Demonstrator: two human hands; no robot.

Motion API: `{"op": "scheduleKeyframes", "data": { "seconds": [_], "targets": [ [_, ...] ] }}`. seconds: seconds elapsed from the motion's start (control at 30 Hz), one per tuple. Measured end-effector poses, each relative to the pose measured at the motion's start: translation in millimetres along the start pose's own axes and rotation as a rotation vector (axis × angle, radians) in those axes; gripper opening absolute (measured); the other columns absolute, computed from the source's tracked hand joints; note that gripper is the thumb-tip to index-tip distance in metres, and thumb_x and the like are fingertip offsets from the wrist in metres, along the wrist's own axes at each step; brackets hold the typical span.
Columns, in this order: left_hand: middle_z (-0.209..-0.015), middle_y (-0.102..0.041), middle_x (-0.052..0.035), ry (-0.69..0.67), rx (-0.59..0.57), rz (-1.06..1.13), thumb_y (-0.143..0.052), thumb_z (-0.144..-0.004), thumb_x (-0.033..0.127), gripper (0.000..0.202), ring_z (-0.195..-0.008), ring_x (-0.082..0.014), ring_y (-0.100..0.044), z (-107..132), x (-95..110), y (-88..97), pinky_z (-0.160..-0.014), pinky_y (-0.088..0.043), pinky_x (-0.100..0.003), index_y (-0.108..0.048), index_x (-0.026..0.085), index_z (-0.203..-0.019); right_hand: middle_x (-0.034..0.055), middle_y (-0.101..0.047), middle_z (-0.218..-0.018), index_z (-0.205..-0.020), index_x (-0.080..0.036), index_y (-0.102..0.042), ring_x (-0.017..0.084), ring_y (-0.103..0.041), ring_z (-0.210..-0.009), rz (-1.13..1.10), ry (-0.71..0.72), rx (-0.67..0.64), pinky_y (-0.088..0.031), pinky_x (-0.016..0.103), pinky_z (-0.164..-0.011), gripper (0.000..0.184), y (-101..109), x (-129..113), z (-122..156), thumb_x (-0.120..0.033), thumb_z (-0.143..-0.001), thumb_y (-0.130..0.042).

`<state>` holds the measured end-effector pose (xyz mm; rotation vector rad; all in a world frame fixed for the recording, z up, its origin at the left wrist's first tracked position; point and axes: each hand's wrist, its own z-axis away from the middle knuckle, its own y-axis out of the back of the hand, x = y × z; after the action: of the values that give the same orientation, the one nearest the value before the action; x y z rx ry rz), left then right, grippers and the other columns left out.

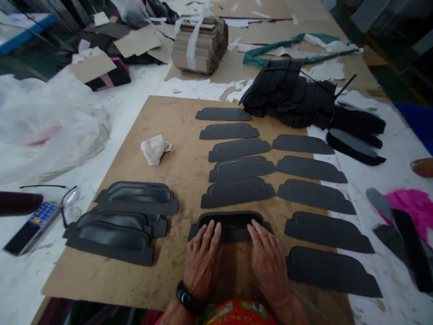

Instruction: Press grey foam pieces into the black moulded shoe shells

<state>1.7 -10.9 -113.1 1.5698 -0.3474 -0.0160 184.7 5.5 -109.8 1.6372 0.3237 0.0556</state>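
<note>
Left hand (204,266), right hand (269,264): fingers (215,235) straight, released, on black panel (236,229); formed panels (113,238) at its 9 o'clock, flat panel (238,193) at 12.

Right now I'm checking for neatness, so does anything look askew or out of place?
The raised black pieces at left overlap unevenly, whereas the flat pieces lie in two columns. A crumpled white wad sits apart on the brown board, and ragged white covering shows beyond it.
</note>
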Motion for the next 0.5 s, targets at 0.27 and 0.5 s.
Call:
{"op": "scheduleKeyframes", "data": {
  "seconds": [0.27, 0.5],
  "targets": [
    [-0.134, -0.042, -0.0089, 0.126, -0.04, -0.007, -0.05, -0.083, 0.043, 0.054, -0.115, -0.03, -0.041, -6.2, 15.8, 0.1, -0.085, -0.035, -0.047, -0.033, 0.033, -0.134, 0.008, -0.052, -0.123, -0.13, -0.017, -0.043, 0.023, -0.05, -0.102, 0.072, 0.045, -0.051, -0.038, 0.039, -0.084, 0.05, 3.6, 0.0, -3.3, -0.008, -0.081, -0.038],
    [-0.128, -0.048, -0.0105, 0.088, 0.0, -0.008, -0.049, -0.084, 0.043, 0.05, -0.112, -0.029, -0.043, -9.3, 13.3, 0.8, -0.084, -0.034, -0.046, -0.04, 0.03, -0.131, 0.0155, -0.054, -0.11, -0.133, -0.03, -0.039, 0.026, -0.052, -0.086, 0.276, 0.072, -0.098, -0.042, 0.044, -0.072, 0.062, 3.4, -15.9, -17.8, -0.003, -0.078, -0.035]
  ]
}}
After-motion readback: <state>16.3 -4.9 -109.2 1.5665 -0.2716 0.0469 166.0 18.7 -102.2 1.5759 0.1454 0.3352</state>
